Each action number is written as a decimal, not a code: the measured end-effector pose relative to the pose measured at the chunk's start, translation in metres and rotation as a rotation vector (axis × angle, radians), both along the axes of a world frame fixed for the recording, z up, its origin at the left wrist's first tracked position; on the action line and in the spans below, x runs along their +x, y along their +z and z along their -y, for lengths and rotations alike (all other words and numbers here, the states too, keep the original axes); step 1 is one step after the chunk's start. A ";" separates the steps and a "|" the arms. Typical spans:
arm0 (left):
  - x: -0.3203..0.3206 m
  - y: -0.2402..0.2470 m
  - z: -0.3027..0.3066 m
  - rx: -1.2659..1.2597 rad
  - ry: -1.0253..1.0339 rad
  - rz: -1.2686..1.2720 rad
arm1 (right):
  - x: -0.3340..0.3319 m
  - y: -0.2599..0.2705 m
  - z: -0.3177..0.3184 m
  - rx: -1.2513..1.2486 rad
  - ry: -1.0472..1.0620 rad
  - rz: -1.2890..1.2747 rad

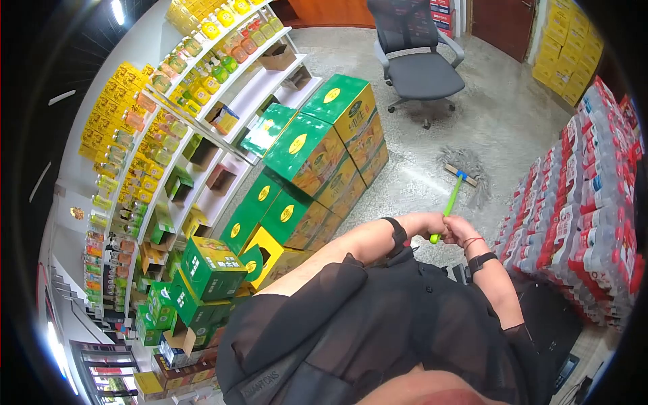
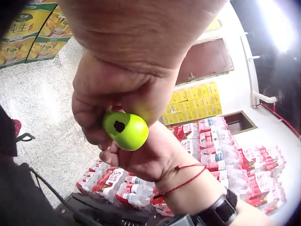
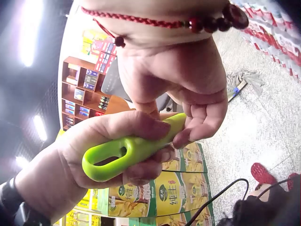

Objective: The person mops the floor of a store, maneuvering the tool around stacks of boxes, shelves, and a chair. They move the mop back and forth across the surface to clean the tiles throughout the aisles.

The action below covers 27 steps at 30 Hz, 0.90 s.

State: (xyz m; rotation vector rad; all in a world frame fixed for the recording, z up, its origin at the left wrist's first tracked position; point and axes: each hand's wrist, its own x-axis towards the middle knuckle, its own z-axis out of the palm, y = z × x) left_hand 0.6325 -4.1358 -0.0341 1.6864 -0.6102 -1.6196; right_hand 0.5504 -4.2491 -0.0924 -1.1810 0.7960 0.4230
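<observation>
A mop with a bright green handle [image 1: 453,202] reaches forward from my hands to the floor. Its grey strand head [image 1: 478,162] lies spread out there, with a blue joint where the handle meets it. My left hand [image 3: 113,141] grips the handle close to its end, thumb along the top, and the looped tip sticks out behind. Just beyond it, my right hand [image 3: 188,80], with a red cord bracelet at the wrist, curls its fingers round the handle. In the left wrist view the rounded handle end [image 2: 131,134] pokes out between both hands.
Stacked green and yellow cartons [image 1: 314,158] stand left of the mop, before shelves [image 1: 223,145] of bottles. Shrink-wrapped bottle packs [image 1: 574,209] are piled on the right. An office chair [image 1: 422,74] stands on the grey floor [image 1: 412,169] beyond the mop.
</observation>
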 end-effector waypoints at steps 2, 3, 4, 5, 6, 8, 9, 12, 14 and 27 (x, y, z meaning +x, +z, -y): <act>0.009 0.024 0.016 0.021 -0.017 0.032 | 0.013 -0.006 0.022 0.016 0.001 -0.009; 0.015 0.023 0.025 0.005 0.014 0.035 | 0.020 -0.008 0.033 -0.009 0.025 -0.013; 0.021 0.020 0.035 -0.010 0.042 0.038 | 0.027 -0.010 0.043 -0.033 0.047 -0.019; 0.032 0.011 0.049 -0.009 0.031 0.031 | 0.035 -0.012 0.055 -0.032 0.036 -0.026; 0.046 -0.004 0.065 -0.008 -0.034 0.025 | 0.045 -0.012 0.068 -0.058 0.029 -0.026; 0.070 -0.012 0.097 -0.020 -0.129 -0.016 | 0.063 -0.011 0.092 -0.083 -0.001 -0.044; 0.082 -0.016 0.112 0.000 -0.143 0.016 | 0.073 -0.007 0.103 -0.074 -0.019 -0.020; 0.122 -0.013 0.162 0.029 -0.233 0.036 | 0.104 0.008 0.143 -0.107 -0.075 -0.002; 0.142 0.006 0.188 0.006 -0.248 0.018 | 0.126 0.014 0.173 -0.128 -0.088 0.002; 0.196 0.006 0.344 0.088 -0.420 0.148 | 0.170 0.003 0.311 -0.080 -0.195 0.018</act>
